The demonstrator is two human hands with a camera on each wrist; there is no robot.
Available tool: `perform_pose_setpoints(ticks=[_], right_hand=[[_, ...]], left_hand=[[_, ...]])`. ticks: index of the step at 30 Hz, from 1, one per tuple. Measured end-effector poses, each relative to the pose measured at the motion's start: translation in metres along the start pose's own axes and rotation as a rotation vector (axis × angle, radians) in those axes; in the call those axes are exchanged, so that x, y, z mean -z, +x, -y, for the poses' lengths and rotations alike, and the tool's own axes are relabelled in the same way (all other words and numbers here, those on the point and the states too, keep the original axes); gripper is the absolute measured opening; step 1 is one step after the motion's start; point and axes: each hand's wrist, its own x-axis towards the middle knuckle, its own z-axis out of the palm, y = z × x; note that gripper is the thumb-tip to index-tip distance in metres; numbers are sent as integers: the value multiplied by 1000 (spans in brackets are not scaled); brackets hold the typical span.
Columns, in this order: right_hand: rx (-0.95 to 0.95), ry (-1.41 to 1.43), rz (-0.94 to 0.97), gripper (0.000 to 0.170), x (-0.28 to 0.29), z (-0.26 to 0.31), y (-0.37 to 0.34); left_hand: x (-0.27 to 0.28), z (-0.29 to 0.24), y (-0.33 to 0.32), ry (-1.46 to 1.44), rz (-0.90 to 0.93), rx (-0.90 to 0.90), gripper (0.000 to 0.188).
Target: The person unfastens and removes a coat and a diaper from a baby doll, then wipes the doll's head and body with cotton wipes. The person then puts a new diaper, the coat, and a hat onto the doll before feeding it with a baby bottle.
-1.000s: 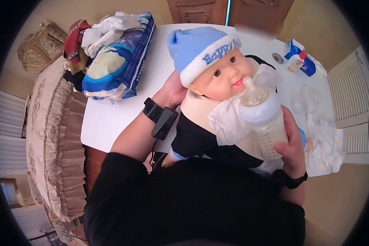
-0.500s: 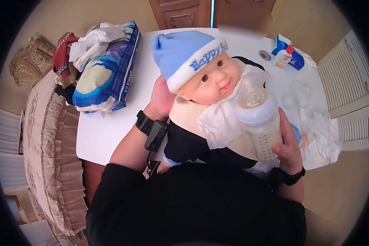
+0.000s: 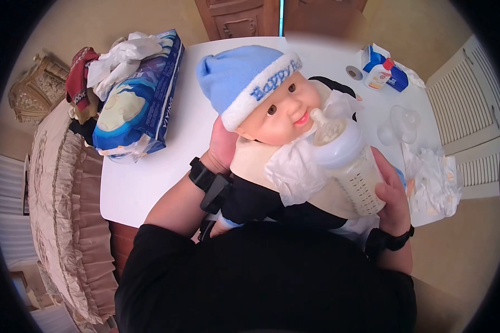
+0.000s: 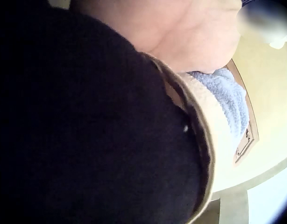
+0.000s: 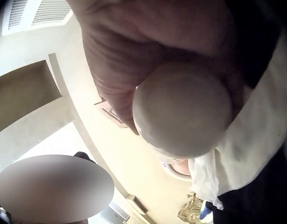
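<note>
A doll (image 3: pixel 294 97) in a blue hat (image 3: pixel 241 72) with white trim lies tilted face up against the person's front. The left hand (image 3: pixel 223 144) supports the back of its head; its fingers are hidden, and the left wrist view shows the palm (image 4: pixel 190 37) beside the blue hat (image 4: pixel 230 100). In the right hand (image 3: pixel 393 194) is a feeding bottle (image 3: pixel 358 186), gripped round its body, its nipple at the doll's lips; contact is unclear. The round bottle base (image 5: pixel 183 109) fills the right hand's grip (image 5: pixel 148 51) in the right wrist view. White cloth (image 3: pixel 294 172) lies on the doll's chest.
On the white table (image 3: pixel 141 188), a blue diaper pack (image 3: pixel 136 100) with clothes on top stands at the left. A white bottle with red cap (image 3: pixel 379 75), a blue box (image 3: pixel 397 80), a clear plastic piece (image 3: pixel 397 125) and crumpled diapers (image 3: pixel 430 183) lie at the right.
The bottle's nipple moved slightly off the doll's mouth, then came back close to it, with the bottle tilting more. The head view has shifted. The left hand stays behind the doll's head.
</note>
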Motion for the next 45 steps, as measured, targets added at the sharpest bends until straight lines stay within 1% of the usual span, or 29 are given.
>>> perform_pose_setpoints(ticks=[1,2,3,4,7,11,12,13,16,20,25,26,28,29,33,34,35,37,38,39,40,43,44,45], right_hand=[[-1,1,-2,97,2,-1,1],[32,8,61,100,5,-3,3],[65,16,125,103,8,-5,4],[62,17,124,103,8,-5,6],[85,-48,180,105,8,-6,12],[32,-58,157,97,2,-5,24],[16,-81,148,93,0,-3,28],[13,-83,156,93,-2,-4,33],[54,-69,178,89,-5,-6,50],[76,-16,165,88,-7,-4,68],[95,22,149,90,-2,-2,83],[102,42,153,90,-1,-4,85],[109,62,160,90,0,-4,86],[116,61,161,91,0,-5,85],[121,67,169,92,4,-13,79],[117,68,170,92,4,-12,78],[117,27,161,92,4,-11,75],[115,-14,150,93,4,-10,72],[117,-25,145,92,4,-9,71],[120,-37,140,91,4,-8,69],[119,-39,135,91,3,-6,68],[117,-40,125,91,-3,-3,67],[116,-23,99,97,-6,-2,66],[115,-6,73,102,-8,-1,65]], left_hand=[[-6,1,0,173,-286,-26,53],[-1,1,0,172,-287,-24,53],[8,-1,1,79,-198,8,53],[11,-2,1,-14,-109,39,53],[13,-5,1,-41,-116,44,52],[24,-19,1,-49,-97,-3,50],[27,-23,2,-12,-82,-30,49],[26,-25,2,25,-65,-58,48],[22,-35,5,88,-75,-109,47],[19,-48,18,152,-89,-126,47],[-23,-57,38,369,-439,-180,48],[-27,-55,40,373,-434,-183,48],[-32,-50,39,404,-428,-284,48],[-27,-52,41,405,-428,-285,48],[27,-66,39,159,-138,-134,51],[32,-68,39,98,-64,-99,51],[10,-63,37,96,-68,-100,51],[-28,-50,34,343,-466,-197,52],[-18,-54,36,340,-467,-195,52],[1,-60,39,168,82,-84,52],[4,-62,42,-16,628,31,51],[9,-62,40,31,591,6,51],[14,-63,40,29,593,4,51],[23,-63,39,39,255,-35,52]])
